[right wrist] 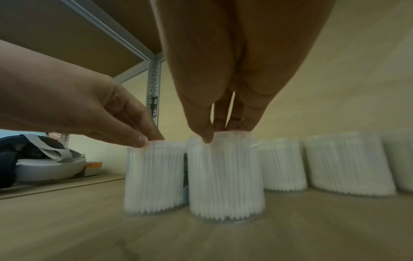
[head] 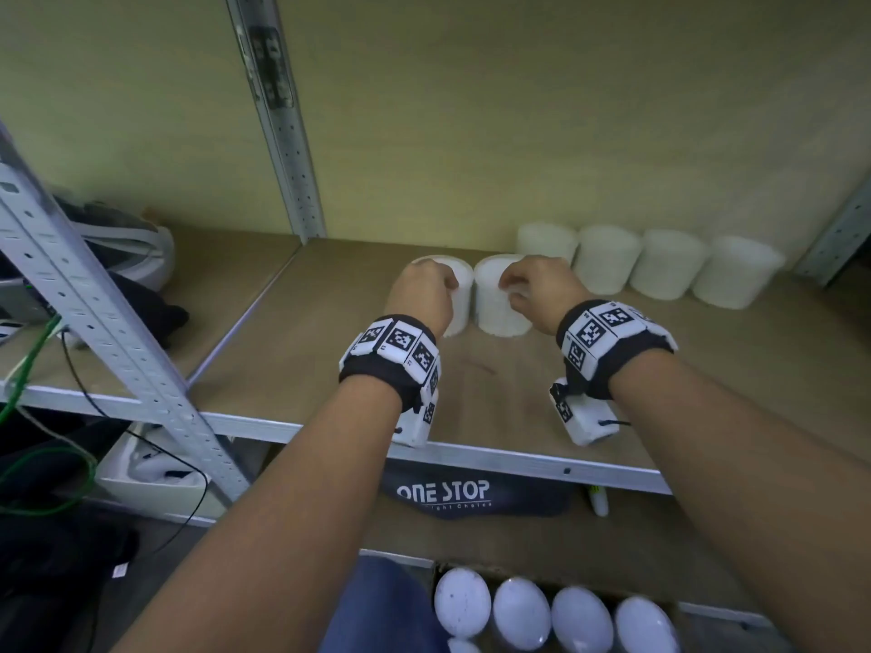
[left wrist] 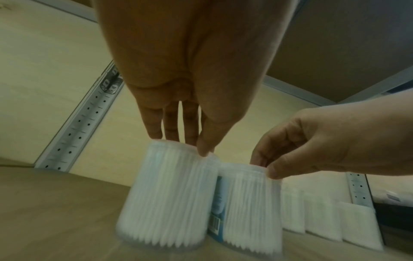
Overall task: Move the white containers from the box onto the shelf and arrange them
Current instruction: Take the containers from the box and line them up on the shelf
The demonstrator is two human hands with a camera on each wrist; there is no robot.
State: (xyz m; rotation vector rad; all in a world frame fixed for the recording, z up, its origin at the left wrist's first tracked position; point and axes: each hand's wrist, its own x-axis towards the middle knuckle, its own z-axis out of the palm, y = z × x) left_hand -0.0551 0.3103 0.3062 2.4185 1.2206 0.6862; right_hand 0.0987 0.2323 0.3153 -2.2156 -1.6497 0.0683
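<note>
Two white containers stand side by side on the wooden shelf (head: 306,369). My left hand (head: 429,287) pinches the top rim of the left container (head: 461,304), thumb in front and fingers behind. My right hand (head: 523,289) grips the right container (head: 492,304) the same way. In the left wrist view my left hand (left wrist: 178,143) tops its container (left wrist: 167,194). The right wrist view has my right hand (right wrist: 221,134) on its container (right wrist: 225,176). Both containers touch the shelf board. Several more containers (head: 667,263) line the back wall at right. Others stand in the cardboard box (head: 612,589) below.
A perforated metal upright (head: 283,134) stands behind and left of the two containers, and another (head: 94,313) at front left. A grey headset (right wrist: 44,167) lies in the left bay. A dark "ONE STOP" bag (head: 471,497) sits on the lower level.
</note>
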